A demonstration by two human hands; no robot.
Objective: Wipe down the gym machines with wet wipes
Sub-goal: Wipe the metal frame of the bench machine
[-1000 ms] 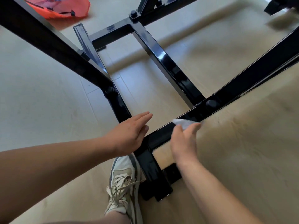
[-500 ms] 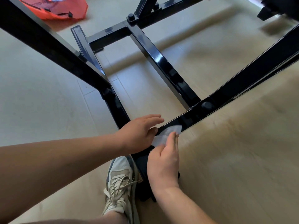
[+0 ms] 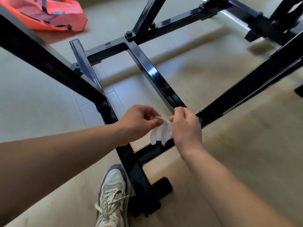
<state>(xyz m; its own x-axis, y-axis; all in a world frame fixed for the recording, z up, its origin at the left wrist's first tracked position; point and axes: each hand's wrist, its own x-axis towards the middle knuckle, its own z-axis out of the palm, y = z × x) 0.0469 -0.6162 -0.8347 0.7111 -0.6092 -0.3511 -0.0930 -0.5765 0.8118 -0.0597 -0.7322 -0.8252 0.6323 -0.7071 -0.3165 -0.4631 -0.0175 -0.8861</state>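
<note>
Glossy black painted metal frame (image 3: pixel 157 77), soft crumpled white wipe (image 3: pixel 161 133), matt pale wood-look floor (image 3: pixel 237 153).

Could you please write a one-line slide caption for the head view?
Left hand and right hand pinch a white wipe between them over the black frame.

This looks like a workout room. A big black metal frame (image 3: pixel 152 74) with shiny bars and bolts stands on the floor and fills most of the picture, like part of a gym machine. The floor (image 3: pixel 32 104) is pale and smooth, made of long boards. An orange bag (image 3: pixel 54 15) lies on it in the upper left.
</note>
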